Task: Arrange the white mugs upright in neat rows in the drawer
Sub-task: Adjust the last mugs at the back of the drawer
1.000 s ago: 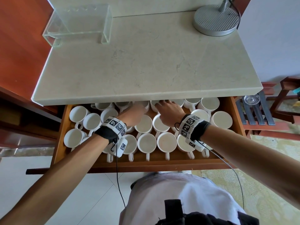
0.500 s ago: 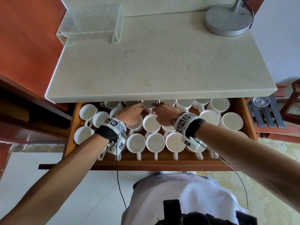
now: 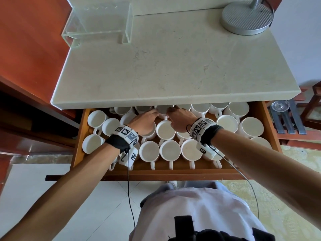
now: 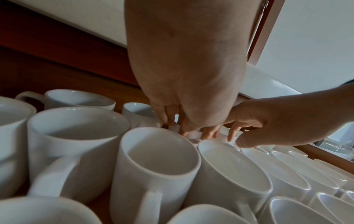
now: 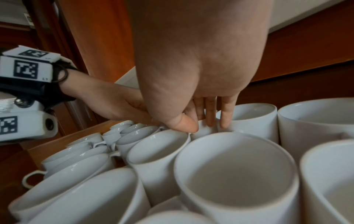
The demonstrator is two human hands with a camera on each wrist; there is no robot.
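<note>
Many white mugs stand upright in rows in the open wooden drawer point(image 3: 173, 173), most handles toward me. Both hands reach to one mug point(image 3: 163, 111) in the back row, half under the countertop edge. My left hand point(image 3: 153, 113) grips its left side with curled fingers point(image 4: 168, 119). My right hand point(image 3: 172, 110) pinches its right side between thumb and fingers point(image 5: 210, 119). The mug point(image 5: 203, 130) shows only as a small white patch between the hands point(image 4: 193, 134). Mugs at the left end point(image 3: 97, 118) sit less evenly than the others.
The pale stone countertop point(image 3: 173, 66) overhangs the drawer's back row. On it stand a clear acrylic stand point(image 3: 99, 21) and a round grey lamp base point(image 3: 246, 20). A wooden rack with a glass point(image 3: 279, 106) sits to the right. Mugs crowd tightly around both wrists.
Both hands have drawn together onto the same back-row mug. The head camera has shifted, so the drawer sits further right in view.
</note>
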